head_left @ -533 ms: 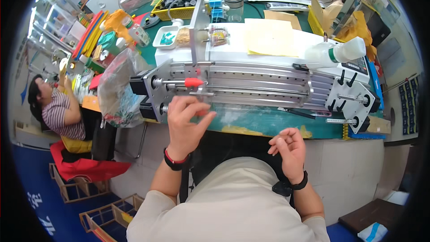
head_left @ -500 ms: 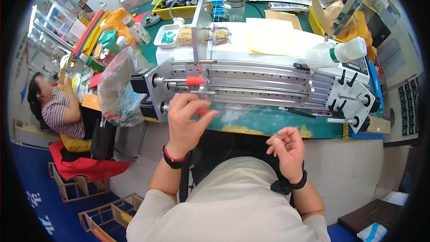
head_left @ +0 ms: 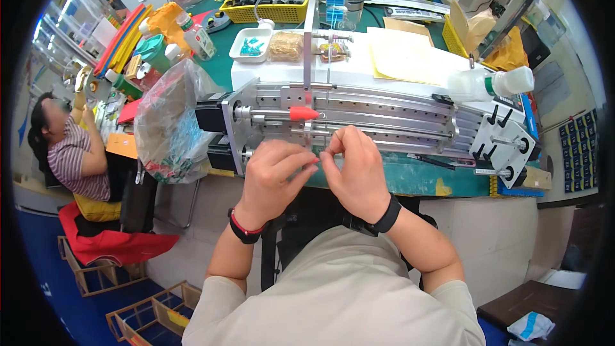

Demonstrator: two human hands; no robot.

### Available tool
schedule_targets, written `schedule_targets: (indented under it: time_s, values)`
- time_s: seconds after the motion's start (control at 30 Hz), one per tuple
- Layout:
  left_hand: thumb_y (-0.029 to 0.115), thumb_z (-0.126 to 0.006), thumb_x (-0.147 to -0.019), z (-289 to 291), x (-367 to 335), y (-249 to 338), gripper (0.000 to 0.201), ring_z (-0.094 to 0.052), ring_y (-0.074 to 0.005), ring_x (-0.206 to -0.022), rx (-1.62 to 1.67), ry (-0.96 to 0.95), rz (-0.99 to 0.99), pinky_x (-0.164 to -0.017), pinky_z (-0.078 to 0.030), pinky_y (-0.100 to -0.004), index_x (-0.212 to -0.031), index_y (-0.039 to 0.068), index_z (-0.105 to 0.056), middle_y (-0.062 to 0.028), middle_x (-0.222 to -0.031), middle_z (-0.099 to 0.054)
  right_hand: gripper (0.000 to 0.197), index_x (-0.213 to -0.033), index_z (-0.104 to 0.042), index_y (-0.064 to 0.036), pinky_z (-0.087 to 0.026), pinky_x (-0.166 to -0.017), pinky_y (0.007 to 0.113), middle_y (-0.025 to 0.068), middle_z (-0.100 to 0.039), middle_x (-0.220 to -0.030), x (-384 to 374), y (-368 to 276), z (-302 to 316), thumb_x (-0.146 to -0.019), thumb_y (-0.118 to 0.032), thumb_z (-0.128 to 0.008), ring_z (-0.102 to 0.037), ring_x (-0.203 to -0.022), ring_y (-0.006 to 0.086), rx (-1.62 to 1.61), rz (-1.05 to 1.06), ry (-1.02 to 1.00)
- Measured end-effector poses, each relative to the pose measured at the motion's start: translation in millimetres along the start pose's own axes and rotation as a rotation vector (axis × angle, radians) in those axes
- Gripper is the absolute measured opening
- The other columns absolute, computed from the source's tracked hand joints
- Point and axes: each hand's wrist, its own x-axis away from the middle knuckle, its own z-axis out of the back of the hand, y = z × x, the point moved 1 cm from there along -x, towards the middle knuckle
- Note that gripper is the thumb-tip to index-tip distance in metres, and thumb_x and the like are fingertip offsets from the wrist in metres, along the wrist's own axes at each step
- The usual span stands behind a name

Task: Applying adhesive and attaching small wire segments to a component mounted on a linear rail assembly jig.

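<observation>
My left hand (head_left: 274, 176) is closed at the near side of a metal rail machine (head_left: 384, 107). A small red piece (head_left: 313, 162) shows between its thumb and fingers, mostly hidden by them. Facing it, my right hand (head_left: 356, 170) is bent in a pinch, fingertips close to the left hand's. What it pinches, if anything, is too small to tell. Just beyond both hands, a red pointed tip (head_left: 302, 113) sits on a rod of the machine, a small metal hook (head_left: 322, 115) at its point. An upright metal plate (head_left: 311, 45) rises behind the tip.
Black motors (head_left: 214, 114) stick out at the machine's left end. A clear plastic bag (head_left: 173, 131) bulges beside them. Behind the machine are a white dish (head_left: 250, 45) with teal pieces, yellow paper (head_left: 403, 57) and a white bottle (head_left: 490, 82). Another person (head_left: 75, 147) sits at far left.
My right hand has come up and left from near the table's front edge to meet the left. My left hand has moved slightly right, its fingers closing further over the red piece.
</observation>
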Motion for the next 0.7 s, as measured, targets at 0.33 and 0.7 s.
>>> schedule_targets:
  time_s: [0.33,0.7]
  values:
    - [0.007,-0.087,-0.08,11,-22,16,0.023,-0.067,-0.0271,-0.076,0.035,-0.076,-0.011,-0.068,-0.051,-0.0375,-0.101,0.006,-0.077,-0.0058,-0.089,-0.071,0.032,-0.084,-0.049,-0.0074,-0.051,-0.061,0.032,0.0081,-0.074,-0.084,80,32,-11,-0.088,0.005,-0.078,-0.061,-0.066,0.0172,-0.648,-0.476,0.11]
    - [0.01,-0.081,-0.088,-25,-45,32,0.009,-0.064,-0.0281,-0.065,-0.216,-0.24,0.068,-0.057,-0.049,-0.0401,-0.093,0.009,-0.074,-0.0052,-0.074,-0.058,0.024,-0.091,-0.053,-0.019,-0.037,-0.057,0.023,0.0022,-0.071,-0.1,23,64,-24,-0.103,-0.004,-0.067,-0.045,-0.059,0.0033,-1.926,-0.823,0.013]
